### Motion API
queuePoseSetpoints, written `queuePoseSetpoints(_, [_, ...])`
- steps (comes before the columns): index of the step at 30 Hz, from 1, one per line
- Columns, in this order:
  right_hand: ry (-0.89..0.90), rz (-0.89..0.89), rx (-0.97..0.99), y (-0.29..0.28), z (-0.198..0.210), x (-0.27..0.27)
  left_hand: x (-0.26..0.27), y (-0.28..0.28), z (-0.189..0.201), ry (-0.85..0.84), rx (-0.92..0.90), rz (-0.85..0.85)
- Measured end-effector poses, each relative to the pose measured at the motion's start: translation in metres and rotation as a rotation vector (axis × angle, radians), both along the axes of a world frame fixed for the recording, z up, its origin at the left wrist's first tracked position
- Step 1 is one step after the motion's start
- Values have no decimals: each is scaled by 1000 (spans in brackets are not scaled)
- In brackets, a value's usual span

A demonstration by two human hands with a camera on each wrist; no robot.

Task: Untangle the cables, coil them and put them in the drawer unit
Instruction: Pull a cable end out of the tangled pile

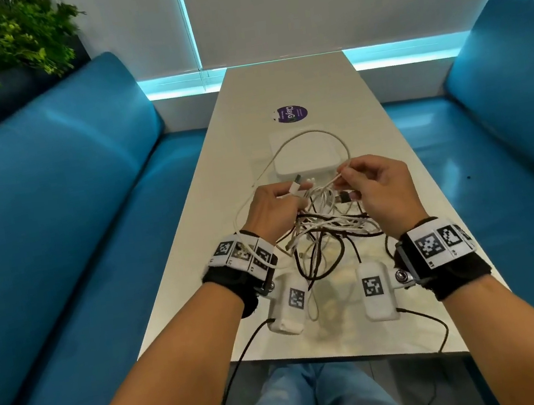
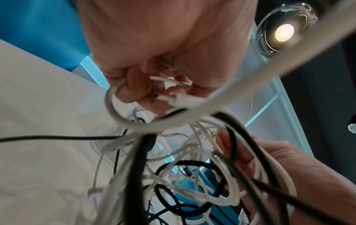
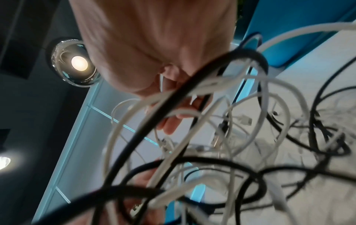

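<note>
Both hands raised over tangled bundle of white and black cables. Right hand pinches thin white cable looping away toward white drawer unit; left hand grips white plug end, probably same cable.

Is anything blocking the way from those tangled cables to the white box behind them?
Nothing solid does. The cables lie just before the drawer unit; only both hands, left and right, and a white cable loop over its top intervene.

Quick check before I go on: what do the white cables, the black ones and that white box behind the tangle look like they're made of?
White cables: smooth rubbery plastic sheath, slightly glossy, bending in soft loops. Black cables: matte and duller; rubber or braid, too blurred to tell. White box: apparently hard plastic, satin finish, rounded corners. The left hand and right hand each pinch a white strand.
</note>
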State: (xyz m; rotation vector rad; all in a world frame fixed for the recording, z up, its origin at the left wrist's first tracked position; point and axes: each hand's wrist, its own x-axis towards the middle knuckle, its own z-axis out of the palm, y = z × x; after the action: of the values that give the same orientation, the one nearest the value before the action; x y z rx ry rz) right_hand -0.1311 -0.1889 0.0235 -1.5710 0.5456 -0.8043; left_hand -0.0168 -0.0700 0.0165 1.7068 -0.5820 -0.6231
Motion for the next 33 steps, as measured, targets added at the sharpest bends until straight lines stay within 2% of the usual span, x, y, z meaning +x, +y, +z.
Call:
queuePoseSetpoints(2, [-16, 12, -20, -1, 2, 0, 1, 0, 2, 26, 1, 6])
queuePoseSetpoints(7, [-98, -21, 36, -5, 9, 0, 11, 3, -15, -44, 89, 105])
queuePoseSetpoints(10, [-96, 2, 33, -9, 14, -2, 11, 3, -23, -96, 150, 95])
queuePoseSetpoints(12, [-69, 52, 13, -7, 17, 1, 14, 0, -20, -223, 197, 94])
queuePoseSetpoints(14, [19, 118, -44, -4, 17, 4, 14, -1, -16, -420, 237, 103])
queuePoseSetpoints(16, [74, 157, -87, -3, 16, 8, 7, -4, -12, -555, 168, 73])
queuePoseSetpoints(19, [30, 190, -82, -1, 17, 10, -7, -12, -7, -512, 118, -4])
queuePoseSetpoints(24, [-16, 133, -216, -3, 14, 7, -12, -19, -5, -486, 21, 71])
queuePoseSetpoints(26, [130, 113, -292, -8, 2, 5, -11, -20, -6, -385, -22, 110])
queuePoseSetpoints(28, [313, 166, -326, -11, -8, 1, -8, -19, -12, -287, -38, 119])
queuePoseSetpoints(33, [430, 329, -382, -16, -30, -5, -6, -11, -23, -54, -115, 110])
